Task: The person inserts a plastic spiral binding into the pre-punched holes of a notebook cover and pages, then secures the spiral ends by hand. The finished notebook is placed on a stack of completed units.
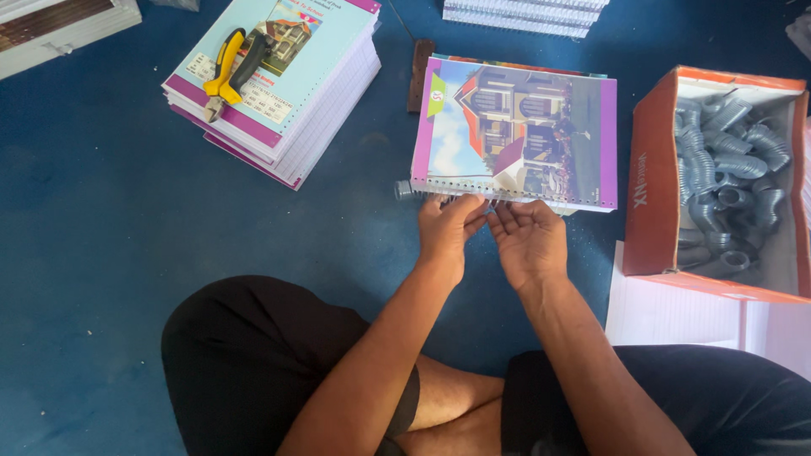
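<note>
Hands meet at near edge of a notebook (515, 131) lying flat on the blue floor (93, 253) — cover shows a house, purple border. Left hand (446, 230) pinches the grey spiral coil (439, 194) along the punched edge, fingers closed on it. Right hand (530, 241) touches the same edge, fingers curled, palm up; grip unclear. Yellow-handled pliers (226, 72) rest on a stack of notebooks (287, 101) upper left. Orange box (655, 186) of grey coils (726, 177) sits right, well apart.
</note>
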